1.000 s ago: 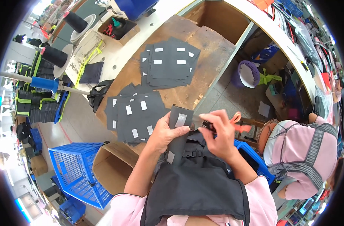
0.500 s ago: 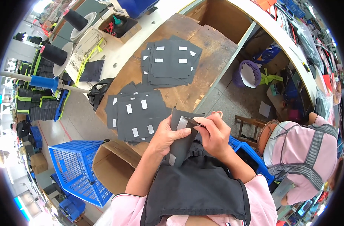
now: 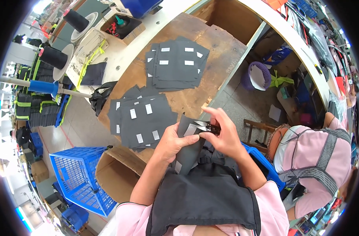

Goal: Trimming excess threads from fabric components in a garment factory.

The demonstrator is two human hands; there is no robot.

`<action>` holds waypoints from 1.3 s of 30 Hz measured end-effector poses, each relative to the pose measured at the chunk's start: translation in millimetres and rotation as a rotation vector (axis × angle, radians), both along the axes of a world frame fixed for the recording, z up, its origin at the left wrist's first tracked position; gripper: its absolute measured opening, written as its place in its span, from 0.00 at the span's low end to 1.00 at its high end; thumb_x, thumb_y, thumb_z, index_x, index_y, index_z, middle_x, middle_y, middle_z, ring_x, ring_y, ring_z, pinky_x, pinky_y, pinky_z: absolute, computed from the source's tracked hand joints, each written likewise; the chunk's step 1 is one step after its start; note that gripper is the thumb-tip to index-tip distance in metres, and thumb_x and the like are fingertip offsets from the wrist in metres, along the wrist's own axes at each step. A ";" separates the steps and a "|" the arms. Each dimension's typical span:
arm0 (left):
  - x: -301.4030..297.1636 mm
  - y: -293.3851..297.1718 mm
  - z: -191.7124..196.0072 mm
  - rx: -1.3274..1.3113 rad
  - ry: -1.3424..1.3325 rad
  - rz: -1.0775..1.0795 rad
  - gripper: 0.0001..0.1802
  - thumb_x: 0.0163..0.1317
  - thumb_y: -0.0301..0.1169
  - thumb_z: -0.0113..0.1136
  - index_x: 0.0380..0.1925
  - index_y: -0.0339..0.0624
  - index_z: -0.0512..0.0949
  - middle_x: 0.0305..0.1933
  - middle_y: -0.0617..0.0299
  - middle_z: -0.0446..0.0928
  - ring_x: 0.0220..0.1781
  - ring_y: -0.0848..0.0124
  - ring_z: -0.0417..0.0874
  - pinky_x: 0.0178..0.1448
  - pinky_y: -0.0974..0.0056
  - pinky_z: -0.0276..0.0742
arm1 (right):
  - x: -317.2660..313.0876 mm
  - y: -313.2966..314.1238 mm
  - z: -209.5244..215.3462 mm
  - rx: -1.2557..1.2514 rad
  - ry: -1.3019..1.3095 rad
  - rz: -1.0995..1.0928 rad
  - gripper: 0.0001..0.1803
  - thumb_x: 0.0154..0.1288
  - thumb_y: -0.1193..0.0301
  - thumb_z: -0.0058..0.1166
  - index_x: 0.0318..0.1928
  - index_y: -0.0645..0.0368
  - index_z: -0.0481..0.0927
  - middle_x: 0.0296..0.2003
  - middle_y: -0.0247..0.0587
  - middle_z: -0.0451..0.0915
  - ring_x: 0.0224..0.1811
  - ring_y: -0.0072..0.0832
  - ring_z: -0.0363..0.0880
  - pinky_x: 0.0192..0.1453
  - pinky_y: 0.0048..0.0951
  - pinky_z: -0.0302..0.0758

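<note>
**Inspector:** State the grip.

**Me:** My left hand (image 3: pixel 175 142) is clenched on a dark fabric piece (image 3: pixel 186 135), thumb pressed across its front just below the white label (image 3: pixel 191 129). My right hand (image 3: pixel 222 135) is closed around small snips (image 3: pixel 208 126), whose blades touch the label's edge. Both hands sit just right of the frame's centre.

**Inspector:** Where does the piece lie?

**Me:** Raised off the wooden table (image 3: pixel 211 67), tilted, its lower end hanging towards the black cloth (image 3: pixel 205 196) draped over my lap at the bottom centre.

**Inspector:** Surroundings?

**Me:** One stack of labelled dark pieces (image 3: pixel 142 120) lies on the table just left of my left hand; a second stack (image 3: pixel 175 65) lies further up, near the top centre. A cardboard box (image 3: pixel 116 175) stands open at lower left, touching a blue crate (image 3: pixel 77 177). A person in a pink top (image 3: pixel 317 157) sits at the right edge, well apart from my hands.
</note>
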State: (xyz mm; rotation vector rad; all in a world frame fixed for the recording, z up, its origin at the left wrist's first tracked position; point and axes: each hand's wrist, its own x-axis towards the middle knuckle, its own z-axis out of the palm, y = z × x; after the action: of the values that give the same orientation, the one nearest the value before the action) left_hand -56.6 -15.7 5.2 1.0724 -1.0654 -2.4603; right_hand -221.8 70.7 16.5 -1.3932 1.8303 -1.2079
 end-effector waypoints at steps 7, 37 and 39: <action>6.8 -2.1 -28.5 -0.112 -0.146 0.021 0.16 0.61 0.34 0.59 0.44 0.36 0.73 0.39 0.64 0.75 0.42 0.75 0.74 0.48 0.69 0.71 | -23.2 -6.3 -15.9 0.212 -0.105 0.296 0.11 0.47 0.74 0.62 0.26 0.65 0.73 0.21 0.37 0.65 0.25 0.20 0.66 0.28 0.28 0.62; -1.1 6.2 -20.7 -0.051 -0.147 0.271 0.11 0.55 0.22 0.61 0.39 0.36 0.76 0.37 0.63 0.78 0.38 0.75 0.78 0.45 0.69 0.73 | 10.2 20.0 -29.8 -0.204 0.453 -0.033 0.18 0.45 0.77 0.63 0.41 0.57 0.78 0.28 0.38 0.74 0.25 0.34 0.74 0.27 0.30 0.70; -2.3 7.2 -18.7 -0.125 -0.149 0.277 0.12 0.55 0.22 0.61 0.41 0.35 0.75 0.38 0.62 0.78 0.39 0.76 0.77 0.46 0.70 0.72 | 10.6 20.0 -26.9 -0.182 0.453 -0.033 0.17 0.45 0.77 0.63 0.40 0.58 0.78 0.29 0.40 0.75 0.25 0.35 0.75 0.26 0.30 0.71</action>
State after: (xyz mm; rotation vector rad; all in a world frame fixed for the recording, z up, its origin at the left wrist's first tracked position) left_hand -59.0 -8.5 -13.5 1.2838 -1.0196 -2.0983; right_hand -211.2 90.7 -10.4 -1.8673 2.0851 -1.1675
